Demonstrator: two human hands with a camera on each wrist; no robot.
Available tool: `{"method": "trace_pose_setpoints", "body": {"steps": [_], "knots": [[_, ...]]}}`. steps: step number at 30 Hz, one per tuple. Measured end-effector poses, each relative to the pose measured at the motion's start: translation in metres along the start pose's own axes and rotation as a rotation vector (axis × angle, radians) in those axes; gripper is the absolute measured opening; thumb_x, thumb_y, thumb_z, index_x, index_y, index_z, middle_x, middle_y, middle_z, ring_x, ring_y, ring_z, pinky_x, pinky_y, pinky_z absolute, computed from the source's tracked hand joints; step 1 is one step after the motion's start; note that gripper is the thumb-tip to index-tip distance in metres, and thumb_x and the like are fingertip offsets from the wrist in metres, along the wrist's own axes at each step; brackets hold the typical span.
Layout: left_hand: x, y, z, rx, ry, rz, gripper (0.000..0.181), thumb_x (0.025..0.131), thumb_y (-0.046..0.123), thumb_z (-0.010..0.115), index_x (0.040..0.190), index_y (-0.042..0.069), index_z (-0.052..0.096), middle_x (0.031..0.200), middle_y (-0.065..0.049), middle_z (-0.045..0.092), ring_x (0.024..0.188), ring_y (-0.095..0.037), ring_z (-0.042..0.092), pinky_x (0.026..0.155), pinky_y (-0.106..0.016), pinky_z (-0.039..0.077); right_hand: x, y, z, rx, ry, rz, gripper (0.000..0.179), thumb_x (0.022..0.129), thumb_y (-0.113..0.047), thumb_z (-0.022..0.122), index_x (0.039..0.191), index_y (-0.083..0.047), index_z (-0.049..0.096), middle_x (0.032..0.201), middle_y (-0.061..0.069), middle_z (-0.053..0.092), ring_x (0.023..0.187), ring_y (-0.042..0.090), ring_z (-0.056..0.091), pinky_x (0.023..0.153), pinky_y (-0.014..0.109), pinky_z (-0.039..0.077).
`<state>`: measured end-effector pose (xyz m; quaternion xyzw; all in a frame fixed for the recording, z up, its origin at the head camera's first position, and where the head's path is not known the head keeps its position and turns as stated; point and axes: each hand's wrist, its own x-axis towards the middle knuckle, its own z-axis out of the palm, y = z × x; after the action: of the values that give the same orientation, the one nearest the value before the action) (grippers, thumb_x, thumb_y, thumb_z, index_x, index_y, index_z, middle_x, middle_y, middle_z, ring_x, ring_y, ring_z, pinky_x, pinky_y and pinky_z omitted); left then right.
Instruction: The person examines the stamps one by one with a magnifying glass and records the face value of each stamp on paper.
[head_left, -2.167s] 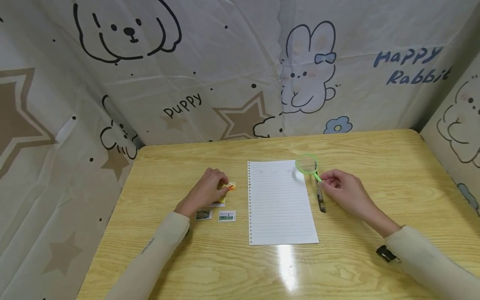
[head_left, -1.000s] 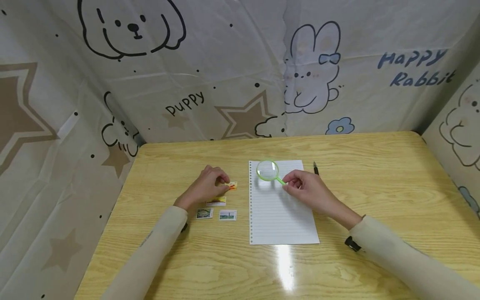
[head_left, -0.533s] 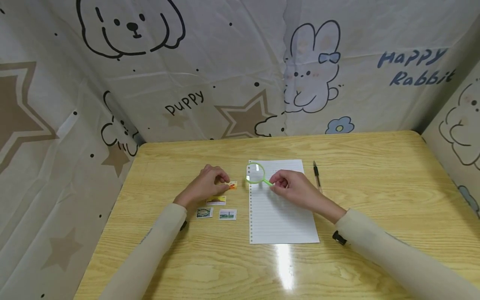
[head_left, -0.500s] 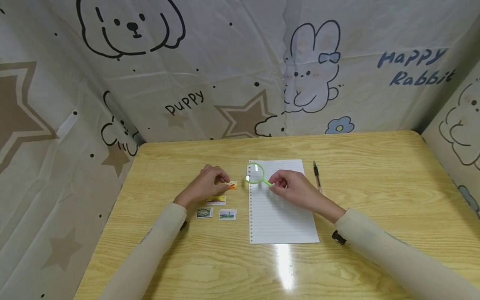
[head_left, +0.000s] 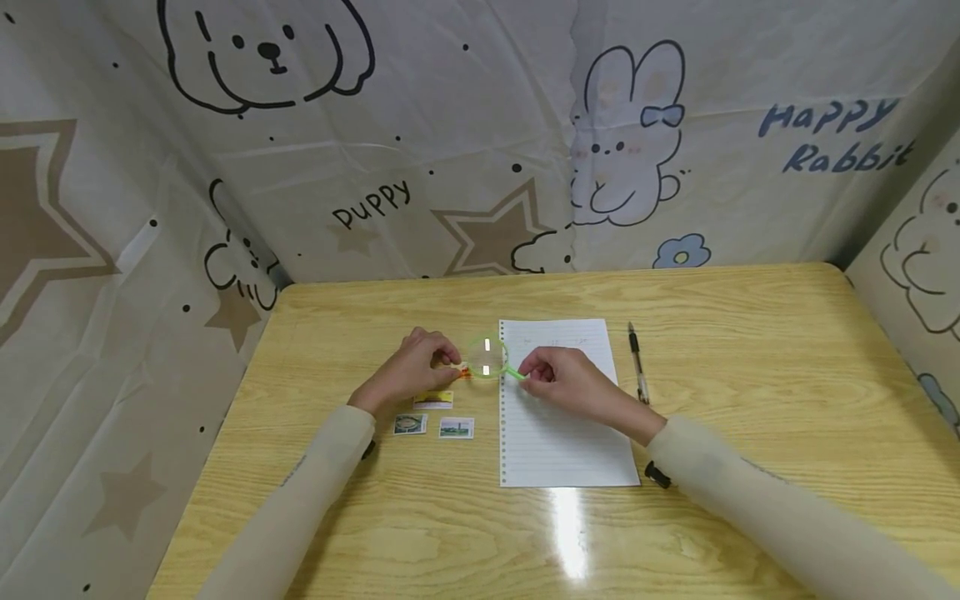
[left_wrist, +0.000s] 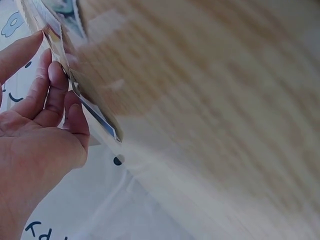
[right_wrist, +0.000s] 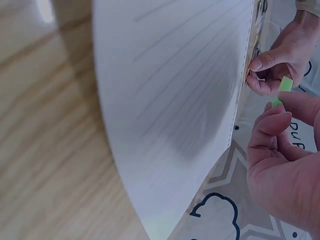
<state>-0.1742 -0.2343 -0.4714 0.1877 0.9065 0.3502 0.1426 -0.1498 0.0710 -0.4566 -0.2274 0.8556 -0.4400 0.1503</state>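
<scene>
My right hand (head_left: 566, 377) pinches the handle of a green-rimmed magnifying glass (head_left: 487, 357); in the right wrist view a bit of the green handle (right_wrist: 284, 85) shows between the fingers. The lens hovers over the sheet's left edge and reaches the right part of an orange and yellow stamp (head_left: 464, 372). At that stamp's left edge my left hand (head_left: 412, 367) pinches it between thumb and fingertips. Nearer me lie a yellow stamp (head_left: 433, 400), a stamp with an oval building (head_left: 409, 424) and one with a green landscape (head_left: 456, 428).
A lined, hole-punched sheet (head_left: 566, 454) with faint writing near its top lies mid-table, partly under my right forearm. Right of it is a black pen (head_left: 637, 358). The wooden table (head_left: 750, 375) backs onto a printed cloth (head_left: 450, 100).
My right hand has carried the magnifying glass leftward from beside the pen, across the sheet, to the orange and yellow stamp. The pen is uncovered now. My left hand has stayed at the stamp.
</scene>
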Motion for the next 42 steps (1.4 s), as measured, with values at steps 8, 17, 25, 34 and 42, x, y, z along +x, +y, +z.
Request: {"method": "trace_pose_setpoints", "body": {"steps": [8,17,25,34,42], "knots": [[0.000,0.001,0.000,0.021,0.012,0.003,0.012,0.101,0.017,0.082,0.108,0.010,0.075,0.106,0.002,0.069,0.107,-0.024,0.049,0.100,-0.046,0.039,0.004,-0.001,0.007,-0.009,-0.019,-0.011,0.007,0.099,-0.004,0.077,0.106,-0.004,0.075,0.087,-0.001,0.066,0.079,0.014,0.058,0.070,0.029,0.049],[0.002,0.004,0.000,0.051,0.016,0.000,0.011,0.098,0.011,0.079,0.108,0.008,0.074,0.105,0.001,0.069,0.111,-0.027,0.048,0.107,-0.051,0.035,0.007,0.000,0.012,-0.012,-0.032,-0.029,0.005,0.100,-0.003,0.075,0.104,-0.005,0.075,0.084,-0.003,0.066,0.077,0.013,0.058,0.070,0.029,0.049],[0.000,0.002,0.000,0.055,0.019,0.002,0.013,0.097,0.009,0.076,0.110,0.007,0.074,0.109,0.000,0.069,0.111,-0.027,0.048,0.106,-0.051,0.036,0.007,-0.001,0.015,-0.012,-0.037,-0.045,0.005,0.099,-0.002,0.075,0.104,-0.003,0.075,0.084,-0.003,0.065,0.077,0.012,0.057,0.069,0.028,0.048],[-0.001,0.002,0.001,0.065,0.019,-0.008,0.013,0.097,0.010,0.075,0.109,0.007,0.072,0.111,-0.001,0.067,0.112,-0.027,0.045,0.101,-0.048,0.036,0.006,-0.004,0.017,-0.006,-0.013,-0.049,0.006,0.098,-0.003,0.076,0.104,-0.003,0.075,0.084,-0.003,0.066,0.077,0.012,0.059,0.069,0.028,0.049],[-0.003,0.005,0.001,0.025,0.012,-0.011,0.011,0.102,0.017,0.080,0.110,0.011,0.074,0.105,0.002,0.067,0.107,-0.025,0.047,0.098,-0.046,0.037,0.001,-0.003,0.014,0.006,0.032,0.009,0.009,0.101,-0.004,0.074,0.109,-0.002,0.073,0.087,-0.001,0.066,0.078,0.014,0.059,0.068,0.028,0.050]]}}
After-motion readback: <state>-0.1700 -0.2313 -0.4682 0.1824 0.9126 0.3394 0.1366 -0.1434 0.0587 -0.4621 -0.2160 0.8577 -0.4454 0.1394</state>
